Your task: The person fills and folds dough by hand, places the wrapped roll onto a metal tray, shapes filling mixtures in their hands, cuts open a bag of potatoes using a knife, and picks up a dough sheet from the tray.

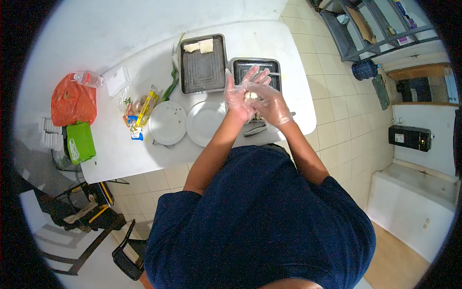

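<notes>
My left hand [239, 96], in a clear plastic glove, is palm up with its fingers spread, and a small whitish piece [250, 96] lies at its palm. My right hand [271, 103], also gloved, reaches across from the right, its fingers bent over the piece. Both hands are above a dark metal tray [240, 62], whose contents they mostly hide. To the left, a larger dark tray [203, 72] holds two pale flat pieces [206, 46] at its top end.
Two white plates [167, 123] [204, 120] stand left of my hands. Green stalks [172, 84], food packets [144, 108], a red bag [72, 103], a plastic bottle [89, 79] and a green pouch [81, 143] are further left. A knife-like object [255, 130] lies near the table's front edge.
</notes>
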Tool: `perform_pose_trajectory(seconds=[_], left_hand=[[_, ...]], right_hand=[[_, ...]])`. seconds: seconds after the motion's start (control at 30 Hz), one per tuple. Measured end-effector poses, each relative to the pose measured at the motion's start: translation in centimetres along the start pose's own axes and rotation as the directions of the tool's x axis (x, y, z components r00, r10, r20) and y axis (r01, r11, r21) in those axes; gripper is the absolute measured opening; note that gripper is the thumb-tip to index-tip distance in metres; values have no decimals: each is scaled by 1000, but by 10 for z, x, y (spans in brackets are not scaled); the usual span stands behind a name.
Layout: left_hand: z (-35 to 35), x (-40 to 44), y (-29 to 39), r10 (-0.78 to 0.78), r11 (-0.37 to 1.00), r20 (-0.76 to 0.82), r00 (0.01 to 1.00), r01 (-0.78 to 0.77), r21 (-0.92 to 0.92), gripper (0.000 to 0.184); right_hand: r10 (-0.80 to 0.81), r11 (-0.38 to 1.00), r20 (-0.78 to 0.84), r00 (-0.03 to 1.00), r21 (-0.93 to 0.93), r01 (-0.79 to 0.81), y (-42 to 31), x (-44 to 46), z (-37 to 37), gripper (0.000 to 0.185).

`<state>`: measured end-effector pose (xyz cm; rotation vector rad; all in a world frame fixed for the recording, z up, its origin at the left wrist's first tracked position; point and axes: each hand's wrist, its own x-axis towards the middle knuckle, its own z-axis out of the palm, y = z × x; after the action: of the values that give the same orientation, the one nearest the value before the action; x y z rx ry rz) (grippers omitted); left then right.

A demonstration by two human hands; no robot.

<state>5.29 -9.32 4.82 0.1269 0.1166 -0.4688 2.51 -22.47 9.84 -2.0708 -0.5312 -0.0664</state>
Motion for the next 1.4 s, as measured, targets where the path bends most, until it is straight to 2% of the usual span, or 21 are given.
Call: perform_pose_trajectory(seconds=[0.03, 0.07, 0.13, 0.23, 0.27, 0.33, 0.37, 0.4, 0.5, 0.53, 0.63, 0.73, 0.93, 1.03, 1.13, 1.23, 1.27, 1.33, 1.4], left_hand=[[1, -1, 0, -2, 1000, 19, 1000, 3, -15, 97], [2, -3, 0, -4, 1000, 37, 999, 5, -30, 98], [2, -5, 1, -14, 999, 74, 997, 16, -34, 97], [2, -7, 3, -27, 999, 88, 996, 31, -41, 94], [2, -6, 4, -28, 997, 66, 997, 32, -67, 92], [0, -2, 3, -25, 996, 16, 1000, 27, -86, 89], [-4, 0, 2, -25, 997, -11, 1000, 24, -79, 87], [-4, 0, 0, -26, 997, -38, 999, 23, -72, 86], [-2, 2, -8, -11, 988, 31, 999, 16, -155, 84], [-2, 2, -9, -4, 985, 52, 999, 13, -172, 84], [2, -1, -7, 43, 979, 53, 998, -31, -202, 83], [7, -3, -3, 47, 979, 11, 999, -44, -197, 81], [1, -2, -2, 42, 986, 50, 998, -33, -160, 81], [-2, 0, -3, 44, 983, 46, 998, -35, -179, 81], [-1, -2, -2, 48, 966, 4, 999, -46, -254, 83], [-16, -1, 2, 31, 932, 69, 997, -4, -362, 83], [-21, 0, 2, 30, 925, 75, 997, 1, -381, 83], [-22, 0, 4, 28, 909, 88, 996, 12, -417, 83], [-11, 0, 3, 38, 940, 35, 999, -23, -341, 85]], right_hand=[[55, 994, 9, 998, 90, -55, 5, 2, -3, 38], [197, 953, 38, 980, 227, -201, 9, 3, -5, 36], [451, 756, 144, 881, 463, -462, 11, 7, -13, 31], [550, 625, 176, 816, 561, -542, 4, 10, -25, 28], [522, 645, 161, 838, 569, -511, 3, 9, -26, 29], [358, 871, 104, 928, 320, -372, 6, 6, -23, 32], [268, 943, 93, 959, 181, -281, 6, 3, -21, 34], [26, 1000, 1, 1000, 12, -26, -8, 3, -20, 39], [-94, 964, 48, 994, -245, 103, -7, 2, -3, 40], [-88, 982, 43, 995, -162, 94, -12, 0, -2, 40], [-100, 986, -7, 995, -133, 98, -17, 0, -3, 41], [-65, 990, 59, 996, -121, 71, 0, -1, 2, 40], [-144, 982, -29, 989, -128, 139, 2, 0, 0, 37], [-77, 985, 17, 997, -152, 79, -1, -1, -1, 38], [-134, 987, -43, 990, -101, 129, -1, 2, -11, 38], [-119, 991, -121, 986, -78, 110, -8, 3, -17, 37], [-184, 978, -126, 975, -121, 169, -11, 4, -21, 35], [-156, 987, -120, 980, -68, 149, -5, 1, -21, 38], [-137, 989, -77, 988, -67, 132, -3, -1, -19, 41]])
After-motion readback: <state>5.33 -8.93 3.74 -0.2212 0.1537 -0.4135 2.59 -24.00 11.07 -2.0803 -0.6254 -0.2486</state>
